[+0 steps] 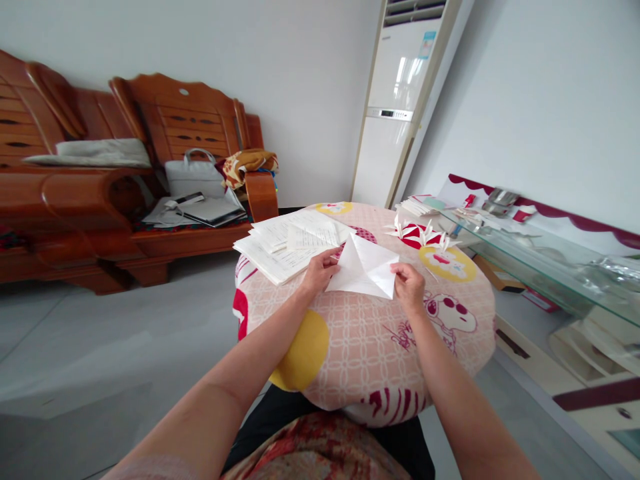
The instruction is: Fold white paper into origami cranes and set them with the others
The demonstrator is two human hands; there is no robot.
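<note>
A white sheet of paper (364, 269) with crease lines is held up between my two hands over the round table. My left hand (321, 272) pinches its left edge. On the opposite side, my right hand (409, 285) grips the right edge between thumb and fingers. Just beyond my left hand lies a stack of written papers (285, 263), with a smaller written sheet (313, 235) on top. Several folded white paper cranes (423, 233) stand at the far right of the table.
A patterned pink cloth (360, 340) covers the table. To the right is a glass-shelved cabinet (540, 260) carrying assorted items and a pile of papers (419, 205). A wooden sofa (185, 120) with a grey bag (195, 179) stands back left. A tall air conditioner (395, 100) is behind.
</note>
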